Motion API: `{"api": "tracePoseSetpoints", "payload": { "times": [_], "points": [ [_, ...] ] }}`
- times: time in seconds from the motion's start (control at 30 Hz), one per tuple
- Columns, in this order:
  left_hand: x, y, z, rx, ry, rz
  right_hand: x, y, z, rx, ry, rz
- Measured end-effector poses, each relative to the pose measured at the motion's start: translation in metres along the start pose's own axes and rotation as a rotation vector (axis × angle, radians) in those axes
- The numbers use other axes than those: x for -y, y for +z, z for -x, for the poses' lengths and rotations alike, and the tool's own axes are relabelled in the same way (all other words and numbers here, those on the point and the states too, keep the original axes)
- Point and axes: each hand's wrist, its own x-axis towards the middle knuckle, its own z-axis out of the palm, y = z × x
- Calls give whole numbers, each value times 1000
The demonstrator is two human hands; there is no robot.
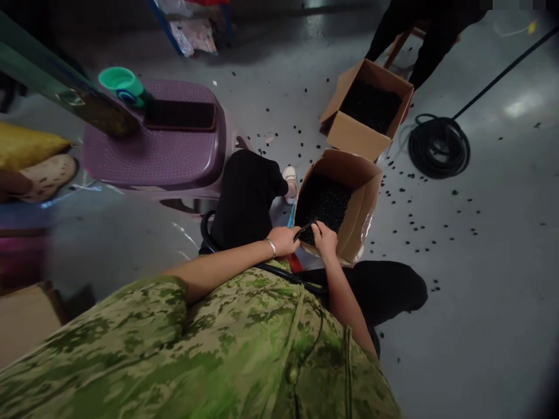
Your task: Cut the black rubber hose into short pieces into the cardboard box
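Observation:
My left hand (285, 240), with a silvery band at the wrist, is closed around one end of a thin dark strip (304, 229). The strip slants up to the right, over the near edge of an open cardboard box (365, 195). At its other end, the fingers of my right hand (325, 237) are pinched together. Small black pieces (325, 201) fill the bottom of the box, too fine to make out singly. A black hose (283, 272) runs across my lap, just below both hands.
Beyond stands a second cardboard box (358, 137) of black pieces, by another person's legs (425, 55). A coiled black hose (439, 146) lies right, among scattered black bits. Left, a purple stool (174, 154) carries a phone (181, 115) and a green cup (120, 81).

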Motion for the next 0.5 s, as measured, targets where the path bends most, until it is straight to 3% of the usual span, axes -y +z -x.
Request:
{"api": "tracePoseSetpoints", "payload": {
  "times": [0.5],
  "points": [
    [1, -7, 11, 24, 9, -22, 1, -2, 3, -111, -125, 13]
  ]
}}
